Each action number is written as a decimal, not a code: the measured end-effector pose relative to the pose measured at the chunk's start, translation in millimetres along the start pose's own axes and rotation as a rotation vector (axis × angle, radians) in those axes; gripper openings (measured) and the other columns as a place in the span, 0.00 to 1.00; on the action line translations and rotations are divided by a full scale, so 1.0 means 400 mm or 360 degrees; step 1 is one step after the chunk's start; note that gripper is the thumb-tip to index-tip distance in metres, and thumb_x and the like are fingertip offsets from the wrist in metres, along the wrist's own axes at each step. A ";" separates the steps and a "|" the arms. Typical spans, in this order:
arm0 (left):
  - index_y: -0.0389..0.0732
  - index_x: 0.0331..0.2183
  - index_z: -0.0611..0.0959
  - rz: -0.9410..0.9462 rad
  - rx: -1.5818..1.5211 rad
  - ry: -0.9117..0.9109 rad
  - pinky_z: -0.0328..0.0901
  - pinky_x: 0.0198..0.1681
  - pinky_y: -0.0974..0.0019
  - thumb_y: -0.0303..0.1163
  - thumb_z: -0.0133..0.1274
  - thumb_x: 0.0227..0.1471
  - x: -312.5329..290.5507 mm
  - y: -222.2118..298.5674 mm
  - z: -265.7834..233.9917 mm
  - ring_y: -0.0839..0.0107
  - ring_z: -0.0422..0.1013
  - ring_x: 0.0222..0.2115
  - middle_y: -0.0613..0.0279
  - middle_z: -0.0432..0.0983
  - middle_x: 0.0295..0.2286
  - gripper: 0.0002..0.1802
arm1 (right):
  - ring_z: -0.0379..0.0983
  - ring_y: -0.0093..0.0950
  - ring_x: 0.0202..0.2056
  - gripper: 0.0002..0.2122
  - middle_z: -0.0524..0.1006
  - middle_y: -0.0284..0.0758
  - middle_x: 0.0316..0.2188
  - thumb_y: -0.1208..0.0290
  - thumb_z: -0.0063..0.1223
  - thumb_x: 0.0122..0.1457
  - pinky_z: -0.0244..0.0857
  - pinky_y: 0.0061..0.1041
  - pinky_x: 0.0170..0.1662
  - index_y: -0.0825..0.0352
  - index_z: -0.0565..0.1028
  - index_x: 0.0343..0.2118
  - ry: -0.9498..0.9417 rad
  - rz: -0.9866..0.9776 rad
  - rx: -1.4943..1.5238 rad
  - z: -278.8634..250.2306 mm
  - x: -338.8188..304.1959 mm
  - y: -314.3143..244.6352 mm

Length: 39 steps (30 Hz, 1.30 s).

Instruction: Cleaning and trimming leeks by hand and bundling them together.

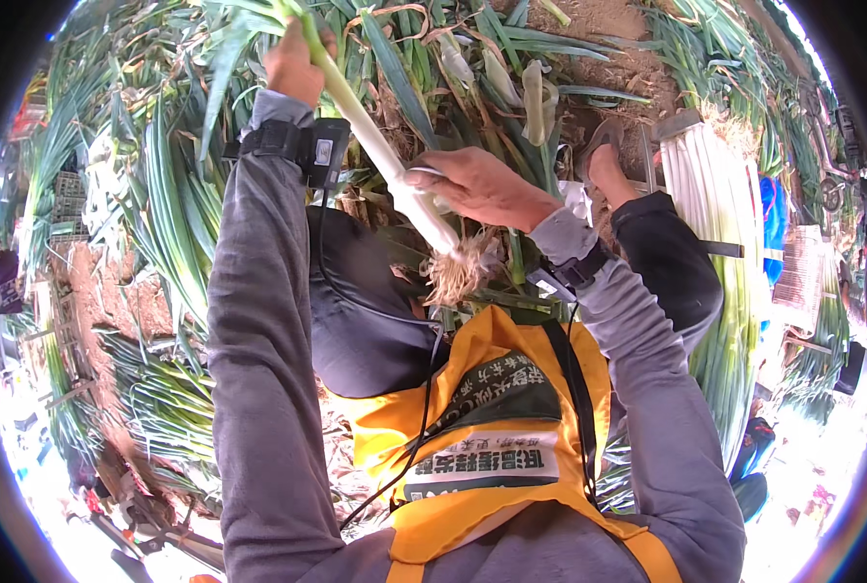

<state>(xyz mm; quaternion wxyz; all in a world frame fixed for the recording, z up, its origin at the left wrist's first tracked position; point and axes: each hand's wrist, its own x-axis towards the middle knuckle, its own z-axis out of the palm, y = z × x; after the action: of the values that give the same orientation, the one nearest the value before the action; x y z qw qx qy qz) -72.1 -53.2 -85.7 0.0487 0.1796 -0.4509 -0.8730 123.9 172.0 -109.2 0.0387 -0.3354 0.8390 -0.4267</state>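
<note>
So the left hand (pixel 294 68) has its fingers wrapped round a long, white-and-green leek (pixel 370 136) up top, right hand (pixel 487 187) gripping the pale shank above shaggy roots (pixel 461 272).

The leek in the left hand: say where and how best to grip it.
Take the leek probably by its bare white shaft, between the left hand and right hand, from the picture's upper right, closing across its slant. It looks straight and slim there; the left sleeve flanks the other side, and the roots are stringy.
</note>
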 end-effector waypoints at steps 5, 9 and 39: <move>0.35 0.40 0.69 -0.0119 -0.0051 -0.0203 0.65 0.24 0.64 0.42 0.39 0.67 0.018 -0.011 -0.007 0.67 0.65 0.22 0.52 0.70 0.29 0.17 | 0.73 0.44 0.23 0.14 0.73 0.44 0.20 0.59 0.49 0.64 0.63 0.40 0.25 0.67 0.71 0.31 0.0066 0.0034 -0.0384 -0.032 -0.046 -0.100; 0.35 0.38 0.67 -0.0037 -0.0243 -0.0290 0.62 0.23 0.66 0.42 0.36 0.67 0.038 -0.012 -0.015 0.68 0.63 0.21 0.54 0.68 0.27 0.18 | 0.74 0.39 0.20 0.08 0.74 0.39 0.19 0.65 0.51 0.60 0.64 0.36 0.23 0.65 0.70 0.31 0.0215 0.0094 -0.0743 -0.076 -0.137 -0.178; 0.38 0.40 0.73 0.0615 0.0218 -0.0619 0.64 0.22 0.72 0.41 0.44 0.64 -0.353 -0.037 0.183 0.77 0.68 0.19 0.62 0.74 0.25 0.15 | 0.76 0.44 0.35 0.22 0.77 0.47 0.39 0.56 0.57 0.59 0.69 0.36 0.38 0.70 0.73 0.47 0.0626 0.0413 -0.0418 -0.250 -0.130 -0.088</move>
<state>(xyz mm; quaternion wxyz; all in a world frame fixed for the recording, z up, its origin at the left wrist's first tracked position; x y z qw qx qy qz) 34.2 47.0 -20.9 0.1144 -0.0778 -0.5356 -0.8331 147.5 257.6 -31.2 -0.1146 -0.1377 0.9146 -0.3625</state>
